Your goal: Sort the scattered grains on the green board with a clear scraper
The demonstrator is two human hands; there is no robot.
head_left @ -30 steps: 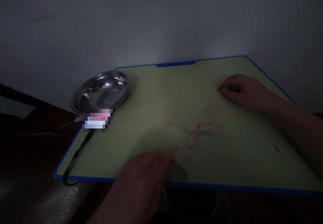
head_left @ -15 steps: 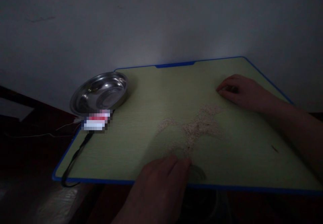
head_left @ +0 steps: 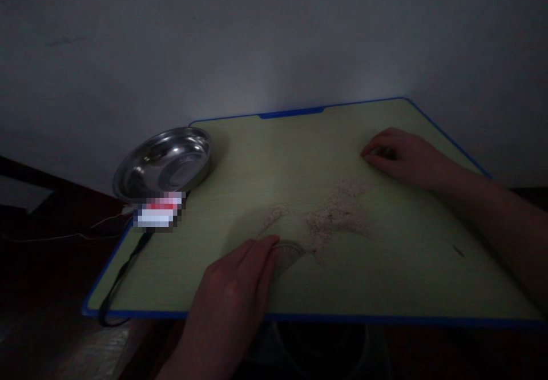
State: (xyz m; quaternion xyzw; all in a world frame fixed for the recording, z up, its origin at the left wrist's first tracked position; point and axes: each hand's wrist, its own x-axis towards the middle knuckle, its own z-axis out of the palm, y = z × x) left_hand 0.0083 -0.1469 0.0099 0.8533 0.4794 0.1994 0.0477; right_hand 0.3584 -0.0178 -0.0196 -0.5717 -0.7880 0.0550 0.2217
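My left hand [head_left: 237, 283] is closed on the edge of a clear, curved plastic piece with scale marks, which looks like a protractor [head_left: 287, 253]. It is held low over the near part of the green tabletop [head_left: 240, 163], beside a scatter of small pale grains [head_left: 336, 217]. Some grains lie in a thinner streak just beyond the left fingers. Behind the grains, to the right, my right hand [head_left: 394, 154] rests with thumb and fingers pinched together. Whatever is between those fingers, if anything, is too dark to make out.
A shiny steel bowl [head_left: 165, 163] stands tilted at the table's left edge. By it lies a blurred-out card [head_left: 158, 210] on a black strap [head_left: 124, 274]. A small dark sliver [head_left: 458, 251] lies at the right. A pale wall [head_left: 274, 37] rises behind the table.
My left hand has moved left and a little farther from me, with the protractor now showing past the fingertips. The right hand stays pinched in nearly the same place. The view has shifted slightly.
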